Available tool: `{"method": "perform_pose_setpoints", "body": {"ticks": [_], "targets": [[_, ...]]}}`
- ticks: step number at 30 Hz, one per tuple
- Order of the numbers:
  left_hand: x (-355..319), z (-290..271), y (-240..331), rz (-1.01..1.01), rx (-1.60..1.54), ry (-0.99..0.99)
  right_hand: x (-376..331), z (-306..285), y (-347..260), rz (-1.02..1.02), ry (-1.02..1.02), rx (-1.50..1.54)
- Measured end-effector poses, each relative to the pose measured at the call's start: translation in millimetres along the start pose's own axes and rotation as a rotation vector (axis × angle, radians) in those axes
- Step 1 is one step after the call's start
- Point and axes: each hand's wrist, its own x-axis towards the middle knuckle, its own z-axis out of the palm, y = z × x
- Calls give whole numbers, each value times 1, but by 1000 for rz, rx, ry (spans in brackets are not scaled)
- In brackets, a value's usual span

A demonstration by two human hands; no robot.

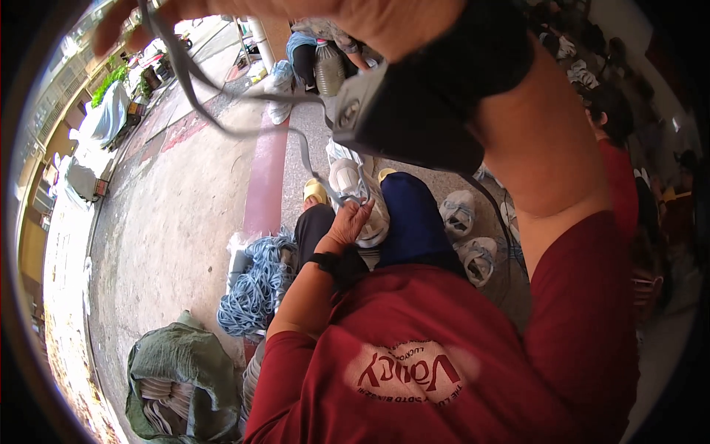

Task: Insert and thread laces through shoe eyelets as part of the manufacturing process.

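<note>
Left hand (353,220): fingers bent in, grasping a grey lace (177,63) at the upper of a pale sneaker (345,175). Sneaker sits between the wearer's knees, toe direction not read. Lace rises from the shoe in two strands, toward the far left.

Right hand (288,6): raised across the top of view, fingers toward the left, partly cropped and blurred. Lace passes by its fingers; cannot tell whether they clasp it. Black box (403,126) by the right wrist, next to a black wristband (477,55).

Surface: concrete pavement (185,177) on the left, crossed by a dull pink stripe (265,177) running near to far; speckled grey paving to its right. Yellow slippers (313,194) at the wearer's feet. Two white shoes (457,213) lie on the ground right of the right knee.

Surroundings: sheet-covered vehicles (111,115) and green plants (111,83) far left; another person (322,29) at the far side, others along the right.

Containers: clear plastic bag (237,255) just left of the left leg, heaped with tangled blue laces (255,292). Green cloth sack (174,348) near left, mouth gaping, pale ribbed bundles (164,396) inside, possibly more laces; shadow makes this uncertain. Large clear bottle (329,70) stands far, beside the other person.
</note>
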Motion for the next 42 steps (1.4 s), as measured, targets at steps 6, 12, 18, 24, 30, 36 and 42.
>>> {"method": "perform_pose_setpoints", "body": {"ticks": [6,12,18,24,30,36,42], "targets": [[-1,25,9,39,-12,-83,-142,29,128,656,196,3],[0,25,5,10,-17,-102,-274,128,236,1138,916,468],[8,29,4,358,20,-57,-278,148,260,1197,939,162],[9,27,4,414,69,-28,-274,147,264,1258,696,-359],[12,28,3,434,42,-48,-276,130,273,1258,442,-381],[-1,46,-21,374,51,131,-169,107,148,471,271,796],[14,29,0,440,140,-90,-253,93,231,910,856,301]]}}
